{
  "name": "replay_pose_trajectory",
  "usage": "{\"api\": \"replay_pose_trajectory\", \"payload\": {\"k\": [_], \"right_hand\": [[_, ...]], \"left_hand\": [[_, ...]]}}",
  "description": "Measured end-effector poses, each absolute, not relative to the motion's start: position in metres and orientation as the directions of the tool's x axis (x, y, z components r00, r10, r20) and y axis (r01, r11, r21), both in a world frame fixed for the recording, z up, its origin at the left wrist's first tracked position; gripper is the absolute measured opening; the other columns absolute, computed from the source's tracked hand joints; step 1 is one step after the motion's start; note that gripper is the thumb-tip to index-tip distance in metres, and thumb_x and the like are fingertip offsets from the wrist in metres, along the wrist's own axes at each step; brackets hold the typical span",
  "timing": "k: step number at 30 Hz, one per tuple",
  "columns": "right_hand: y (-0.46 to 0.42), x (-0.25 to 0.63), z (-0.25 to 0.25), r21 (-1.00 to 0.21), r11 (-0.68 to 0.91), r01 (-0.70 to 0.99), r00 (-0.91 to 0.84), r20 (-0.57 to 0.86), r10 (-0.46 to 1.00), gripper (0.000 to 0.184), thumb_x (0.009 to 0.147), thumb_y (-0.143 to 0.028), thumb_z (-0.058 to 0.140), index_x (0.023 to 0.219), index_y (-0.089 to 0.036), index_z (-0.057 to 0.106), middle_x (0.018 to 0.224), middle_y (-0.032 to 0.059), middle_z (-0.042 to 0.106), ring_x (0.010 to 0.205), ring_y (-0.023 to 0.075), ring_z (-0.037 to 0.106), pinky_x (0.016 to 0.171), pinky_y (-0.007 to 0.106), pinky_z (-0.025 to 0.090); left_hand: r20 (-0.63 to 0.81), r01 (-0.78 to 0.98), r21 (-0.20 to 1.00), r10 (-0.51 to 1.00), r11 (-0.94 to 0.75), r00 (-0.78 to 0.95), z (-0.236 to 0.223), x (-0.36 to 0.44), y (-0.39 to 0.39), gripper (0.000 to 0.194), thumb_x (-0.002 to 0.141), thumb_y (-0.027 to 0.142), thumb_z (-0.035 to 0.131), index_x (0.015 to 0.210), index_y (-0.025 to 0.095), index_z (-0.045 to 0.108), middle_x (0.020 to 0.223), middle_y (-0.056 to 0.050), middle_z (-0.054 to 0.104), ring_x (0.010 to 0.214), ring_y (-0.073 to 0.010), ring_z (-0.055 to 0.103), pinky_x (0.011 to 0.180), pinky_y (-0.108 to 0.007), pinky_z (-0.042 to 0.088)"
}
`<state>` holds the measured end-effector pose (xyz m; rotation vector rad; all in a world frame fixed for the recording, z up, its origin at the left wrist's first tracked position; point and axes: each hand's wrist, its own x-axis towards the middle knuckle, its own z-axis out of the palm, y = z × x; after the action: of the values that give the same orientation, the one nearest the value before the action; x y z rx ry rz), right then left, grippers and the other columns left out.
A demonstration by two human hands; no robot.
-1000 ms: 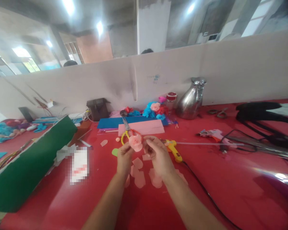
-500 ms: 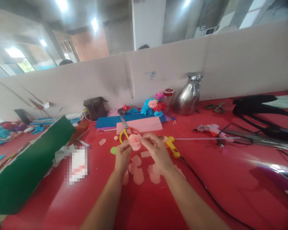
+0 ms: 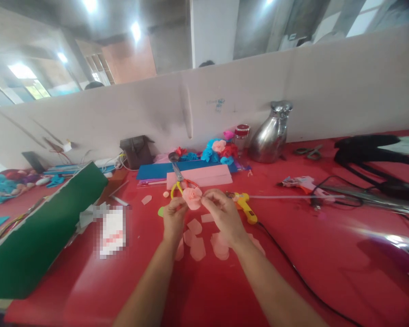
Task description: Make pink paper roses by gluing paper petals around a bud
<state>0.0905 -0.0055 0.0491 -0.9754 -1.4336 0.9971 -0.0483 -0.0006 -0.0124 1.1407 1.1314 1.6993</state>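
Note:
A pink paper flower point(image 3: 192, 198) with layered petals is held up between my two hands over the table. My left hand point(image 3: 174, 218) is closed, pinching the flower at its lower left. From the other side, my right hand point(image 3: 223, 213) pinches the edge of a petal with thumb and forefinger. Cut pink paper petals point(image 3: 197, 249) lie on the table below, some partly hidden by my right wrist. Just behind the flower rest scissors point(image 3: 177, 176) with yellow and red handles. A yellow glue gun point(image 3: 247, 210) lies to the right of my right hand.
Pink paper point(image 3: 214, 177) and blue paper point(image 3: 153, 171) lie behind, near finished paper flowers point(image 3: 219, 146). A metal jug point(image 3: 268, 136) stands by the partition. A green board point(image 3: 51, 231) is at left. The glue gun's black cord point(image 3: 293, 265) crosses the right side of the red table point(image 3: 204, 299).
My right hand has come in from slightly apart to grip the flower's right edge. My left hand keeps its hold. The view has shifted slightly.

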Motion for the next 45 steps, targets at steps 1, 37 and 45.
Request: {"api": "replay_pose_trajectory", "payload": {"k": [1, 37, 45], "right_hand": [[-0.006, 0.091, 0.05, -0.95, 0.31, 0.042, -0.072, 0.306, 0.949, 0.017, 0.078, -0.029, 0.053, 0.064, -0.02, 0.055, 0.074, 0.0003, 0.054, 0.074, 0.0161, 0.051, 0.066, 0.027, 0.037], [-0.012, 0.082, 0.049, -0.972, 0.106, -0.209, -0.101, 0.129, 0.986, 0.013, 0.073, -0.031, 0.057, 0.065, -0.021, 0.059, 0.063, -0.0032, 0.055, 0.064, 0.0137, 0.048, 0.064, 0.026, 0.038], [-0.006, 0.083, 0.042, -0.963, 0.08, -0.258, -0.072, 0.101, 0.992, 0.015, 0.072, -0.035, 0.061, 0.067, -0.021, 0.06, 0.06, -0.0025, 0.053, 0.06, 0.0128, 0.047, 0.059, 0.025, 0.038]], "left_hand": [[0.25, -0.121, 0.948, 0.922, -0.296, -0.297, -0.012, -0.048, -0.001, 0.014, 0.067, 0.012, 0.062, 0.075, 0.018, 0.072, 0.077, -0.002, 0.066, 0.077, -0.0155, 0.055, 0.079, -0.029, 0.042], [0.206, -0.291, 0.915, 0.945, -0.279, -0.255, -0.005, -0.035, -0.007, 0.014, 0.065, 0.021, 0.068, 0.077, 0.017, 0.072, 0.083, -0.004, 0.069, 0.082, -0.0188, 0.06, 0.082, -0.033, 0.045], [0.198, -0.27, 0.928, 0.952, -0.259, -0.232, -0.001, -0.035, -0.007, 0.013, 0.066, 0.023, 0.068, 0.076, 0.017, 0.072, 0.079, -0.003, 0.068, 0.077, -0.0165, 0.058, 0.079, -0.031, 0.045]]}}
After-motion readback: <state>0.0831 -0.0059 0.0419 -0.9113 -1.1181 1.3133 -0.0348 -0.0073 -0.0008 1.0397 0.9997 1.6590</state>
